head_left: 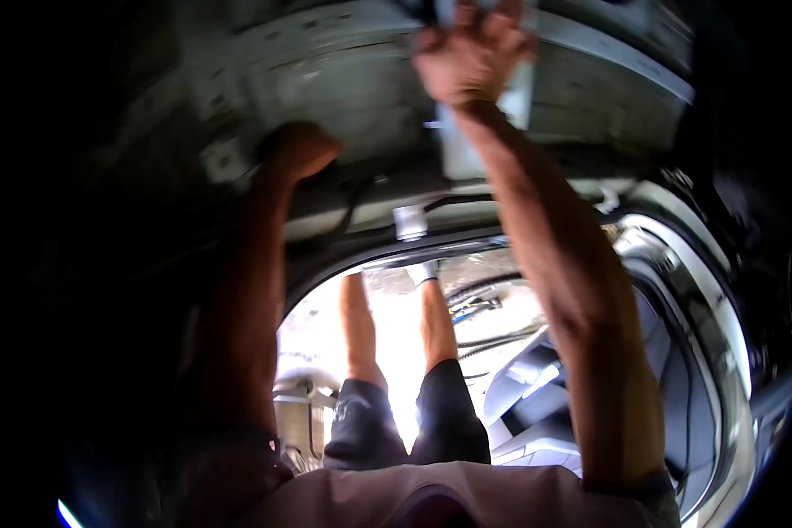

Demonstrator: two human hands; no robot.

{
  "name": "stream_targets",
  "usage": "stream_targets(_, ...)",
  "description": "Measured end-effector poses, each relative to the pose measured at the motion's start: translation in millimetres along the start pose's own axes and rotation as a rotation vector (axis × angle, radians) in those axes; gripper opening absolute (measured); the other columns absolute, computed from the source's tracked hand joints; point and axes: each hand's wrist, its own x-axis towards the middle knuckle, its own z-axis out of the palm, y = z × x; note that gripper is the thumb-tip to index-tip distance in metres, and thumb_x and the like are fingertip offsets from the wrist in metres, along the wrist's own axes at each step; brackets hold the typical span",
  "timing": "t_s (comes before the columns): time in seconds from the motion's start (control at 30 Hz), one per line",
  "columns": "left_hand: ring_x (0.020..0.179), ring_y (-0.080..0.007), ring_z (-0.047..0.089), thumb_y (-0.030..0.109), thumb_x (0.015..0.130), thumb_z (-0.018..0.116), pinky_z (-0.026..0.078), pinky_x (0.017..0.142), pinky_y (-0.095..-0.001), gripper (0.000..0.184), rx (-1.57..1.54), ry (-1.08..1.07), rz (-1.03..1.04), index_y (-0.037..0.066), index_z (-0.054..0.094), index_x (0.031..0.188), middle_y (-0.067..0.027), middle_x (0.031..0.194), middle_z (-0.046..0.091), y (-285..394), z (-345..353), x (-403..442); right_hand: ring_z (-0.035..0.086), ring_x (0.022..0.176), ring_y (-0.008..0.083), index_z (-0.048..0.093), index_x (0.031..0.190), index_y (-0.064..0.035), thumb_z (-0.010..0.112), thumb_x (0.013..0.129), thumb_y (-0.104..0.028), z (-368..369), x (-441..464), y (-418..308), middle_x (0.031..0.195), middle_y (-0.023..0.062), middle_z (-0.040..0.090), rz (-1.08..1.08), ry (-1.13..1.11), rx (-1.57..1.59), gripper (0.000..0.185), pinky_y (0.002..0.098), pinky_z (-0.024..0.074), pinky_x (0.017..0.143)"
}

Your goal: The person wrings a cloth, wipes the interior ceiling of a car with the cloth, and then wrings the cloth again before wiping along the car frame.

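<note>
My left hand (304,150) is in shadow, raised against the dark metal panel (352,97). Its fingers look curled, and whatever they may hold is hidden. Higher up and to the right, my right hand (477,55) reaches over a pale upright strip (466,151) on the same panel. The fingers of that hand are apart and blurred, with no object visible in them. A small white piece (409,223) sits on the panel's lower edge, between my forearms.
Below the panel, a rounded opening with a dark rim (352,262) shows my legs in dark shorts (453,414) on bright ground. Black cables (493,341) lie there. A grey trim part (537,400) stands right of my legs, and a pale curved frame (732,352) borders the right side.
</note>
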Motion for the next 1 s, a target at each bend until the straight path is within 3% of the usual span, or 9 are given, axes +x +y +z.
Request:
stream_targets(0.17, 0.103, -0.0331, 0.067, 0.025, 0.093, 0.059, 0.049, 0.095, -0.0422, 0.028, -0.248, 0.224, 0.259, 0.004, 0.074, 0.104, -0.0211, 0.115, 0.069, 22, -3, 2, 0.026, 0.146, 0.0498, 0.04, 0.155, -0.012, 0.058, 0.086, -0.037, -4, 3, 4, 0.16, 0.0309, 0.027, 0.035, 0.016, 0.068, 0.076, 0.07, 0.0258, 0.111)
stream_targets(0.3, 0.097, -0.0183, 0.062, 0.027, 0.095, 0.06, 0.045, 0.094, -0.0331, 0.03, -1.015, 0.12, 0.055, 0.003, 0.075, 0.105, -0.0086, 0.105, 0.072, 42, -8, -4, 0.023, 0.149, 0.0479, 0.04, 0.155, -0.0115, 0.056, 0.09, -0.038, -5, 3, 6, 0.162, 0.0294, 0.023, 0.056, -0.025, 0.086, 0.073, 0.0682, 0.0221, 0.115)
stream_targets(0.5, 0.083, -0.0178, 0.071, 0.041, 0.092, 0.064, 0.057, 0.081, -0.0341, 0.035, -1.856, 0.245, -0.24, 0.01, 0.074, 0.106, -0.004, 0.097, 0.073, 35, -39, -93, 0.016, 0.151, 0.0479, 0.042, 0.154, -0.0097, 0.061, 0.086, -0.039, -14, -5, 17, 0.165, 0.027, 0.015, 0.035, -0.011, 0.322, 0.076, 0.0692, 0.0195, 0.116)
stream_targets(0.63, 0.089, -0.0212, 0.073, 0.045, 0.094, 0.062, 0.058, 0.087, -0.0368, 0.046, -2.014, 0.158, -0.024, 0.004, 0.073, 0.11, -0.0068, 0.104, 0.075, 72, -98, -146, 0.049, 0.131, 0.0394, 0.057, 0.137, -0.0079, 0.061, 0.089, -0.034, -56, -48, 15, 0.137, 0.022, 0.056, -0.017, -0.001, 0.313, 0.055, 0.0578, 0.0357, 0.11)
stream_targets(0.7, 0.087, -0.0212, 0.073, 0.042, 0.092, 0.066, 0.059, 0.086, -0.0357, 0.046, -1.995, 0.173, -0.039, 0.001, 0.071, 0.113, -0.0082, 0.102, 0.075, 131, -124, -172, 0.06, 0.119, 0.0369, 0.06, 0.133, -0.0019, 0.061, 0.091, -0.025, -114, -84, 12, 0.119, 0.0222, 0.066, 0.147, -0.323, 0.908, 0.049, 0.0456, 0.0442, 0.108)
stream_targets(0.77, 0.084, -0.0206, 0.072, 0.037, 0.088, 0.07, 0.06, 0.082, -0.0342, 0.046, -1.906, 0.192, -0.015, -0.001, 0.068, 0.115, -0.0088, 0.099, 0.074, 170, -131, -194, 0.066, 0.111, 0.0353, 0.061, 0.131, 0.0009, 0.062, 0.092, -0.022, -153, -140, 5, 0.115, 0.022, 0.069, 0.355, -0.228, 1.216, 0.045, 0.0354, 0.0478, 0.105)
stream_targets(0.83, 0.083, -0.0197, 0.072, 0.032, 0.08, 0.075, 0.061, 0.08, -0.0328, 0.053, -1.722, 0.117, 0.233, -0.003, 0.065, 0.119, -0.011, 0.096, 0.072, 205, -131, -208, 0.06, 0.122, 0.0299, 0.057, 0.135, 0.0009, 0.06, 0.097, -0.021, -165, -201, -9, 0.134, 0.0154, 0.064, 0.887, -0.351, 1.8, 0.044, 0.0391, 0.0445, 0.108)
stream_targets(0.9, 0.081, -0.0198, 0.07, 0.027, 0.07, 0.079, 0.059, 0.074, -0.0312, 0.062, -1.612, -0.03, 0.223, -0.005, 0.064, 0.12, -0.0126, 0.093, 0.07, 260, -144, -234, 0.053, 0.13, 0.0244, 0.052, 0.142, -0.003, 0.051, 0.104, -0.033, -195, -241, -6, 0.148, 0.0109, 0.053, 1.238, -0.424, 2.014, 0.048, 0.0414, 0.0424, 0.11)
stream_targets(1.0, 0.083, -0.0168, 0.067, 0.018, 0.065, 0.076, 0.055, 0.078, -0.03, 0.051, -1.469, -0.061, 0.242, -0.004, 0.068, 0.11, -0.0079, 0.094, 0.07, 315, -132, -252, 0.063, 0.115, 0.0273, 0.047, 0.143, -0.0086, 0.043, 0.098, -0.071, -242, -262, 17, 0.13, 0.0118, 0.06, 1.339, -0.237, 2.546, 0.077, 0.0498, 0.0536, 0.1)
